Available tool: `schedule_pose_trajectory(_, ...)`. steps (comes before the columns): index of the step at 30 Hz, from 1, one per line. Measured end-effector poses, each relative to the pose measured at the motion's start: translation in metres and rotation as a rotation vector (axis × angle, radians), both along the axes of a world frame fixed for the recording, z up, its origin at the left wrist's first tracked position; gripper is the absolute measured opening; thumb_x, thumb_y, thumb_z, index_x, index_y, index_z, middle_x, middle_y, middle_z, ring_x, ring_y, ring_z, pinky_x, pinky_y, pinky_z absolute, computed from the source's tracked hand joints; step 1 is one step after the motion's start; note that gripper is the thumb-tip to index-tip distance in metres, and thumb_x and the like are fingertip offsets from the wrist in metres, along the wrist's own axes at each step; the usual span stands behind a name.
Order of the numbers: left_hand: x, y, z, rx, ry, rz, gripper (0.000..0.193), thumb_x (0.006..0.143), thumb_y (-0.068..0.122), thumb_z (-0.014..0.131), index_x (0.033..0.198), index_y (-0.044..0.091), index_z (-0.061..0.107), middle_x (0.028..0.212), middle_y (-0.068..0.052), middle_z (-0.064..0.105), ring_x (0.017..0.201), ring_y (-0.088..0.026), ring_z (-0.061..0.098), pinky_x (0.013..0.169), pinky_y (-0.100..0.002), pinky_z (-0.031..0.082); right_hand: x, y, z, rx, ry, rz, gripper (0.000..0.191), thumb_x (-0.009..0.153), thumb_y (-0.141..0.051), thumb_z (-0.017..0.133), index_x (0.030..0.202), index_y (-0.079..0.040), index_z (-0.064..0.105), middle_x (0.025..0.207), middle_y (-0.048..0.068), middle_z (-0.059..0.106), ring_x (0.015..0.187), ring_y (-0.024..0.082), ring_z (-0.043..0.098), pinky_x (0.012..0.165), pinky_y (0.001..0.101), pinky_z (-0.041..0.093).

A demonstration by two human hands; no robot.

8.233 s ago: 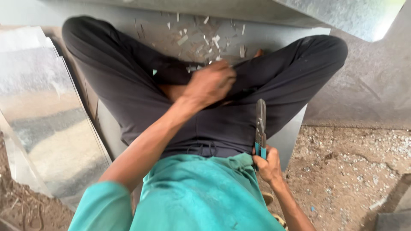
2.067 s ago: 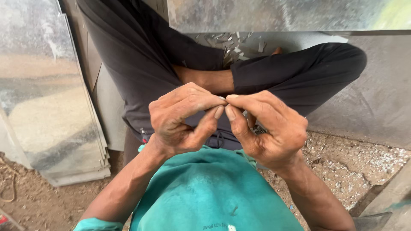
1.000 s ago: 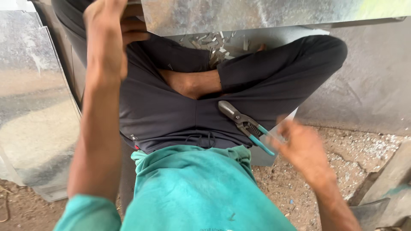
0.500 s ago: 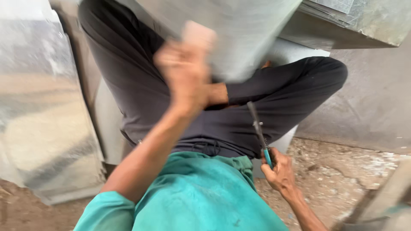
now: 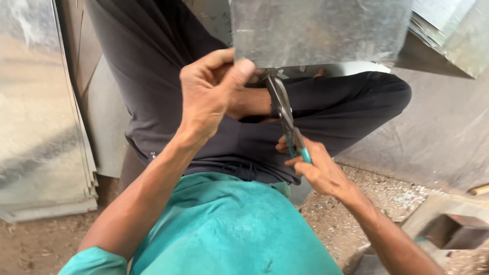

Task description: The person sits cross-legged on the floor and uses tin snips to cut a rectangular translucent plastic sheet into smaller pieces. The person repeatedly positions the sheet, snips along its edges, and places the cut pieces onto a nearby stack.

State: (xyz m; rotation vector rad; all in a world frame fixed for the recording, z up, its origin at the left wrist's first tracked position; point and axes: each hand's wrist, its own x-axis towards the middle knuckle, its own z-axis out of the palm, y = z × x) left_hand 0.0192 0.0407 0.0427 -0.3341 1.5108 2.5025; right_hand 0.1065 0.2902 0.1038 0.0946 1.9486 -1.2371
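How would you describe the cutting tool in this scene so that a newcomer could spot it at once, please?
Start at the large grey galvanised metal sheet held up at the top of the view, its lower edge pinched by the left hand. Just below that edge, the long dark steel snips with teal handles slant down into the grip of the right hand. They are the only slim, pointed tool with teal handles among flat grey metal sheets.

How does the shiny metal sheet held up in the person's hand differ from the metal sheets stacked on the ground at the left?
The shiny galvanised metal sheet is held in the air, pinched at its lower corner by the left hand; the stacked grey metal sheets lie untouched on the ground. The held sheet is a single piece with the tin snips at its edge; the stack has several layers. Both are dull, reflective silver-grey.
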Motion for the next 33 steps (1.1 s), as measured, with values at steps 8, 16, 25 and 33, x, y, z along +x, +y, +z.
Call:
schedule_pose_trajectory(8,0.002,0.013,0.001,0.122,-0.051,0.101,0.020,0.097,0.002,0.075,0.116,-0.005,0.073,0.104,-0.013,0.079,0.095,-0.014,0.076,0.089,-0.026,0.062,-0.051,-0.003,0.010,0.260,-0.082,0.175,0.038,0.072,-0.009,0.052,0.110,-0.001,0.056,0.089,0.013,0.065,0.081,0.024,0.065,0.076,0.0396,0.055)
schedule_pose_trajectory(16,-0.001,0.005,0.001,-0.020,-0.015,0.060,0.012,0.095,0.004,0.077,0.104,-0.004,0.075,0.091,-0.009,0.078,0.082,-0.010,0.073,0.074,-0.022,0.059,-0.065,0.001,0.011,0.386,-0.044,0.260,0.024,0.076,-0.008,0.054,0.098,-0.001,0.061,0.074,0.013,0.065,0.067,0.023,0.063,0.065,0.0393,0.052)
schedule_pose_trajectory(25,-0.076,0.046,-0.016,-0.602,0.301,0.311,0.045,0.106,0.018,0.063,0.071,0.002,0.040,0.060,0.001,0.031,0.051,-0.009,0.029,0.052,-0.028,0.023,-0.048,0.029,0.006,0.323,-0.045,0.160,0.028,0.078,-0.018,0.054,0.098,-0.001,0.065,0.070,0.015,0.062,0.063,0.025,0.058,0.059,0.0387,0.048)
schedule_pose_trajectory(33,-0.031,0.139,-0.045,0.111,0.054,-0.255,0.025,0.099,0.021,0.078,0.094,-0.003,0.075,0.082,-0.007,0.075,0.075,-0.014,0.073,0.076,-0.029,0.061,0.041,0.025,-0.005,0.080,-0.061,-0.596,0.048,0.066,-0.020,0.050,0.110,-0.001,0.056,0.089,0.006,0.062,0.085,0.020,0.062,0.070,0.0351,0.057)
